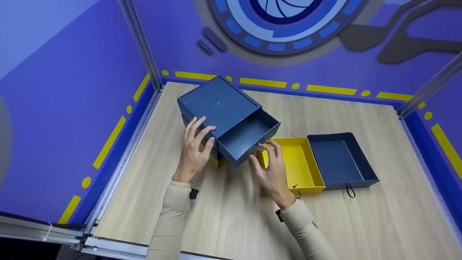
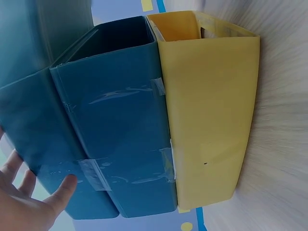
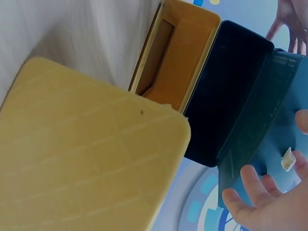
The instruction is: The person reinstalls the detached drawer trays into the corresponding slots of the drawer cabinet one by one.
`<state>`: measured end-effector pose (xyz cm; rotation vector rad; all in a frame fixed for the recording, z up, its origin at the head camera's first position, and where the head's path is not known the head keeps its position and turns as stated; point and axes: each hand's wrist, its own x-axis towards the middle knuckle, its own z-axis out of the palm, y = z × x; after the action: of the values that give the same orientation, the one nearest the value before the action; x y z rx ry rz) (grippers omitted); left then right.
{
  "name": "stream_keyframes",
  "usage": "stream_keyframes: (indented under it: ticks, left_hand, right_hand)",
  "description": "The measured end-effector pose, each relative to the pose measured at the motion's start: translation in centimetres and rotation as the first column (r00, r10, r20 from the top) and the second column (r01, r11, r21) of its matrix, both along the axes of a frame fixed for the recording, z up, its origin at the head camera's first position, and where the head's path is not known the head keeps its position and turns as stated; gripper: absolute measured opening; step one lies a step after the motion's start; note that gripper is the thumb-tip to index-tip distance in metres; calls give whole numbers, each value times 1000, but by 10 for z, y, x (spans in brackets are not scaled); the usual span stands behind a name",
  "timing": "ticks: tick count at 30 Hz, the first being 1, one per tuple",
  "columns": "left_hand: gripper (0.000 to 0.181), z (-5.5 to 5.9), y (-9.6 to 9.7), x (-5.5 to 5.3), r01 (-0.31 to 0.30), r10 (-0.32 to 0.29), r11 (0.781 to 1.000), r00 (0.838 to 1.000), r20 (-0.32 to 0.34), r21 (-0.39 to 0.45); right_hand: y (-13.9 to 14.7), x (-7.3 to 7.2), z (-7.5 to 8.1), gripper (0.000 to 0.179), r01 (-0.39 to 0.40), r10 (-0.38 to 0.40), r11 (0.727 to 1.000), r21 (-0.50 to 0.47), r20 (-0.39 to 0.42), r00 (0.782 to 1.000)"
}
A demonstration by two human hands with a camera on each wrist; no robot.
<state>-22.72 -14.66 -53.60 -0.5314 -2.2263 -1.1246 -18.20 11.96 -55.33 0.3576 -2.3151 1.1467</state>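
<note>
Blue drawer (image 1: 249,134): partly out.
Casing (image 1: 218,103): my left hand (image 1: 195,151) spreads against it, probably bracing.
Knob (image 3: 288,160): my right hand (image 1: 273,171) half-bent; grip, can't tell.

Left of centre, the cabinet (image 1: 218,103) looks smooth plastic with a soft sheen — glossy clear tape (image 2: 94,174) along its side. The yellow bin (image 1: 300,164), right of centre, looks plastic too. The table (image 1: 223,216) looks matt wood — the sleeves (image 1: 171,211) cloth, the upper-left rail (image 1: 140,43) metal.
</note>
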Motion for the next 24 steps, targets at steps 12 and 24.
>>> stream_keyframes:
  ticks: [12, 24]
  left_hand:
    - [31, 3, 0, 1, 0, 0, 1000, 1000, 11, -9]
    - [33, 2, -1, 0, 10, -10, 1000, 1000, -13, -12]
  right_hand:
    - [-6, -8, 2, 38, -4, 3, 1000, -28, -10, 1000]
    - [-14, -17, 3, 40, -10, 9, 1000, -26, -22, 1000]
